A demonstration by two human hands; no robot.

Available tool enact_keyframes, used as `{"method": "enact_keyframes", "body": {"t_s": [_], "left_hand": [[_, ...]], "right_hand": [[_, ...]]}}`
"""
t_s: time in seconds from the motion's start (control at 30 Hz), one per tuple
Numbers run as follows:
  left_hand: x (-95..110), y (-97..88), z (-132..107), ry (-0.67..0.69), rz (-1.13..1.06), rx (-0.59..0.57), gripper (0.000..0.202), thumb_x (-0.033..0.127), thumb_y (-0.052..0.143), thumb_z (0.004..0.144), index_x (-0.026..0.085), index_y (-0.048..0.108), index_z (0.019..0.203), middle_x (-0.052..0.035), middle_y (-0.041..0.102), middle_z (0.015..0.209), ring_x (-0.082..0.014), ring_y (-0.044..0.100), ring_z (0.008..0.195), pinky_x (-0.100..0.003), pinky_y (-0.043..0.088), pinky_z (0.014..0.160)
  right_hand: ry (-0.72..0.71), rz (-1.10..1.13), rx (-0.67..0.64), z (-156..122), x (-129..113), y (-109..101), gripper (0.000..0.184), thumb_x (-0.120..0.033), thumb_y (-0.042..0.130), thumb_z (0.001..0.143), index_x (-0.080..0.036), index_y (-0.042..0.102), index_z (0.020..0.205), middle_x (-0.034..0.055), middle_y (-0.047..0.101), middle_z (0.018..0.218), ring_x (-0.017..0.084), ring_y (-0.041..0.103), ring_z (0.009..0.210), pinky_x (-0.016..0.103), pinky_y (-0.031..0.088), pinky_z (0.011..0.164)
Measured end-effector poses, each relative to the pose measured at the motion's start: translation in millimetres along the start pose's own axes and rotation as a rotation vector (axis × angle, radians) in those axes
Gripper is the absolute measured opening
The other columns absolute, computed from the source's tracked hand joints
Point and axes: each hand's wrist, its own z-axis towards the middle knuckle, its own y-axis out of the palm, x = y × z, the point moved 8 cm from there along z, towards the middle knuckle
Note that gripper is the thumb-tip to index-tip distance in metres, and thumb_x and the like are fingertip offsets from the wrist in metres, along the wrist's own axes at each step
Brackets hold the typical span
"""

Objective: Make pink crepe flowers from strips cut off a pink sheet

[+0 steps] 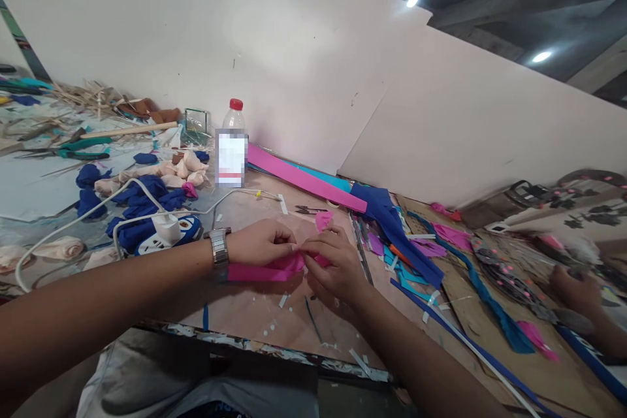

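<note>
Both my hands meet over the middle of the worktable (255,310) on a strip of bright pink foam sheet (262,270). My left hand (262,241), with a metal watch at the wrist, pinches the strip from above with closed fingers. My right hand (333,261) grips the strip's right end, fingers curled round it, and a small pink flap sticks up above the knuckles. The strip's free end lies flat toward my left forearm.
A plastic bottle (232,144) with a red cap stands behind the hands. Blue and cream foam roses (142,192), a white cable with a plug, scissors and pliers lie at the left. Pink, blue and teal strips (392,222) cover the right. Another person's hand (573,287) works at far right.
</note>
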Motion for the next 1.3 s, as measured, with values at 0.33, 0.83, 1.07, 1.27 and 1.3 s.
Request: {"method": "enact_keyframes", "body": {"t_s": [0.33, 0.83, 1.07, 1.27, 1.3], "left_hand": [[2.7, -0.6, -1.3, 0.027, 0.0, 0.012, 0.03, 0.031, 0.05, 0.094, 0.012, 0.072, 0.084, -0.0021, 0.069, 0.075, -0.0132, 0.057, 0.068, -0.023, 0.04, 0.063], [-3.2, 1.9, -2.0, -0.015, 0.067, -0.036, 0.025, 0.03, 0.05, 0.091, 0.015, 0.069, 0.085, -0.0009, 0.068, 0.076, -0.0143, 0.058, 0.069, -0.024, 0.038, 0.062], [-3.4, 1.9, -6.7, -0.045, 0.159, -0.067, 0.02, 0.028, 0.052, 0.085, 0.016, 0.065, 0.075, 0.0012, 0.061, 0.064, -0.0132, 0.05, 0.059, -0.026, 0.03, 0.055], [-6.7, 4.0, -6.7, -0.074, 0.147, -0.087, 0.024, 0.032, 0.052, 0.087, 0.016, 0.068, 0.079, -0.0005, 0.067, 0.069, -0.0141, 0.054, 0.062, -0.026, 0.032, 0.057], [-5.8, 5.5, -6.5, -0.063, 0.125, -0.101, 0.026, 0.033, 0.051, 0.089, 0.016, 0.069, 0.081, -0.0006, 0.067, 0.071, -0.0142, 0.054, 0.063, -0.026, 0.034, 0.057]], "right_hand": [[0.046, -0.019, -0.012, -1.0, 3.5, 1.0, 0.006, -0.02, 0.067, 0.09, -0.024, 0.071, 0.092, 0.0021, 0.077, 0.085, 0.018, 0.067, 0.076, 0.042, 0.043, 0.089], [0.058, -0.011, -0.028, -0.9, 4.8, 2.9, 0.005, -0.02, 0.066, 0.091, -0.023, 0.069, 0.093, 0.0019, 0.078, 0.085, 0.018, 0.069, 0.076, 0.042, 0.041, 0.088], [0.083, -0.028, -0.006, -1.6, 7.3, 0.2, 0.006, -0.019, 0.066, 0.09, -0.023, 0.07, 0.092, 0.0019, 0.078, 0.084, 0.019, 0.068, 0.076, 0.042, 0.042, 0.087], [0.059, -0.037, -0.048, -1.3, 6.1, 3.4, 0.007, -0.018, 0.069, 0.089, -0.024, 0.072, 0.092, 0.0013, 0.077, 0.083, 0.019, 0.068, 0.077, 0.041, 0.042, 0.087], [0.059, -0.038, -0.048, -1.4, 6.1, 3.3, 0.007, -0.018, 0.07, 0.089, -0.024, 0.072, 0.091, 0.0011, 0.077, 0.083, 0.019, 0.068, 0.077, 0.041, 0.042, 0.087]]}}
